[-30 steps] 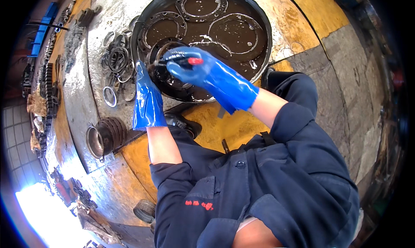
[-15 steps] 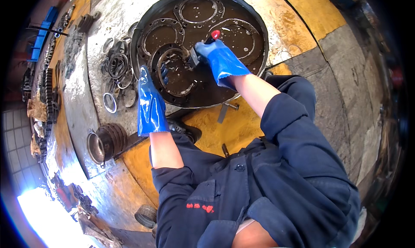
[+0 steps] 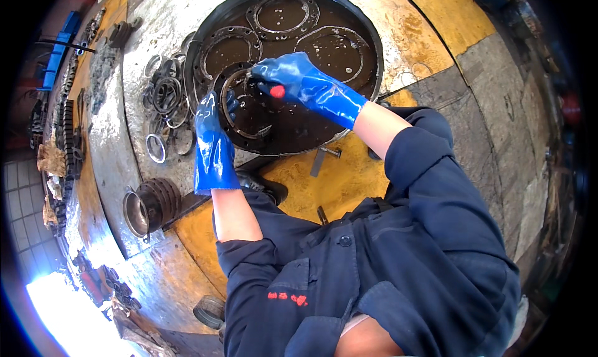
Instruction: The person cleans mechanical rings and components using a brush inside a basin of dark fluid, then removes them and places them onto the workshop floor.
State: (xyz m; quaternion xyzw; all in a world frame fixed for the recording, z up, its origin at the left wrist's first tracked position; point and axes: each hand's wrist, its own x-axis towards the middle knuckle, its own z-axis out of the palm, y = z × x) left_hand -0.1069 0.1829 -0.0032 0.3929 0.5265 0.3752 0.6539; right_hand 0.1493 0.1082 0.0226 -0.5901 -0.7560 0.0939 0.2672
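Item: large flat metal ring [image 3: 240, 108], dark, oil-wet, with small holes around its band, stood on edge at the near left rim of a round black pan [image 3: 367, 39] of murky liquid. The left hand [image 3: 212, 142], in a blue rubber glove, was closed around the ring's left edge, fingers curled over it, holding it tilted up out of the bath. The right hand [image 3: 299, 83], gloved alike, was closed on a small tool with a red end [image 3: 278, 91], pressed against the ring's upper band; what kind of tool could not be told. Handling note, as a judgement: the ring looked slippery, so a firm left-hand hold with its lower edge rested on the pan floor would have steadied it, and short strokes kept over the pan would have let the drips fall back in. Also in the pan: three further rings [image 3: 283, 14] lying flat in the liquid towards the far side. On the worn metal floor plate [image 3: 134, 64] left of the pan: a loose heap of smaller rings [image 3: 163, 102], and nearer, a stack of dark discs [image 3: 149, 201].
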